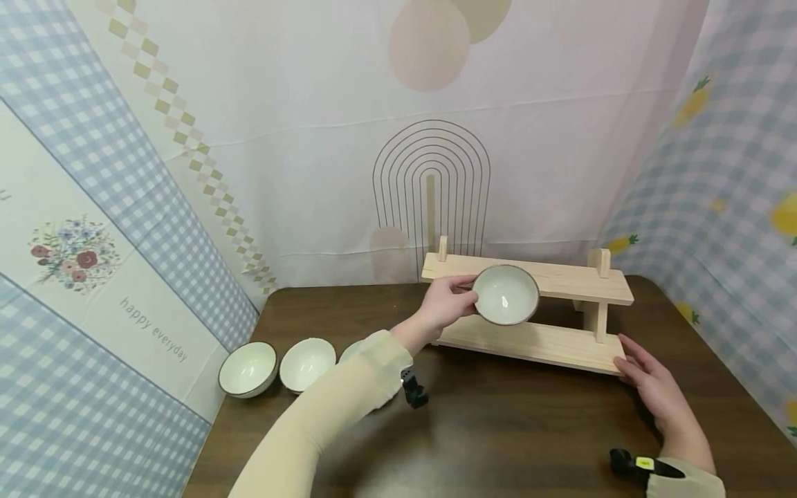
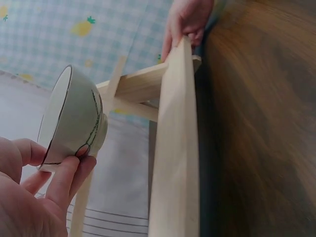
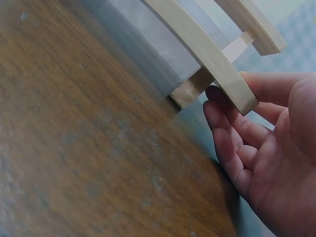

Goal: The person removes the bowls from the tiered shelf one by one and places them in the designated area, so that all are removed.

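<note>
My left hand (image 1: 447, 304) pinches the rim and side of a pale bowl (image 1: 506, 295) with a thin dark edge. It holds the bowl up in front of the two-tier wooden rack (image 1: 523, 340), tilted so its inside faces the head camera. In the left wrist view the bowl (image 2: 74, 118) shows a dark line pattern outside, and the fingers (image 2: 61, 180) lie against its wall. The right hand (image 1: 656, 391) grips the right end of the rack's lower board. The right wrist view shows that board (image 3: 232, 91) between the hand's thumb side and curled fingers (image 3: 224, 145).
Three similar bowls stand in a row on the table's left: one at the far left (image 1: 248, 370), a middle one (image 1: 307, 365), and a third (image 1: 350, 351) mostly hidden behind the left sleeve. A patterned cloth (image 1: 324, 200) hangs behind the brown table (image 1: 498, 429).
</note>
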A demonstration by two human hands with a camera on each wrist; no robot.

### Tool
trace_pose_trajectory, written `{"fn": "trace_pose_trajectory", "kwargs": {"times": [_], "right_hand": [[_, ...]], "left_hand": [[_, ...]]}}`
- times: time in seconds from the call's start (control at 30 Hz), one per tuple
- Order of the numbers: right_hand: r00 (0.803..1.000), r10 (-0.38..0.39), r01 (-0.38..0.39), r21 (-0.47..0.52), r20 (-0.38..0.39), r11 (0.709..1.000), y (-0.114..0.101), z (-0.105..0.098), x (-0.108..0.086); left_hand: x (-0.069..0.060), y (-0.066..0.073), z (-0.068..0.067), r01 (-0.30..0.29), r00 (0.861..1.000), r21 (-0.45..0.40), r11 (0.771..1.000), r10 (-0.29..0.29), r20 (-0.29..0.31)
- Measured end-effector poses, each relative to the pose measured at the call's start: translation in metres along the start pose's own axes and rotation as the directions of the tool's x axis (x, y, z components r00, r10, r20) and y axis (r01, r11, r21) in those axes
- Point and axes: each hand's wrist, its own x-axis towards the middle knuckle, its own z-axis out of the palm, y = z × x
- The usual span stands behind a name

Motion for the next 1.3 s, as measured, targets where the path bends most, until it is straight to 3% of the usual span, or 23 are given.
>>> {"fn": "trace_pose_trajectory", "kwargs": {"times": [0.4, 0.67, 1.1, 1.3], "right_hand": [[1.0, -0.015, 0.015, 0.0, -0.003, 1.0, -0.001, -0.001, 0.002], [1.0, -0.022, 0.023, -0.012, 0.006, 1.0, -0.003, -0.004, 0.012], [0.999, -0.035, 0.035, -0.018, 0.017, 0.999, 0.004, -0.009, 0.024], [0.999, -0.042, 0.042, -0.01, 0.024, 0.999, 0.003, -0.008, 0.031]], "left_hand": [[-0.025, -0.028, -0.043, 0.032, 0.999, 0.113, 0.993, -0.034, 0.016], [-0.037, -0.036, -0.069, 0.042, 0.997, 0.242, 0.969, -0.056, 0.053], [-0.043, -0.037, -0.091, 0.022, 0.986, 0.461, 0.887, -0.095, 0.136], [-0.041, -0.041, -0.097, 0.028, 0.981, 0.49, 0.871, -0.117, 0.152]]}}
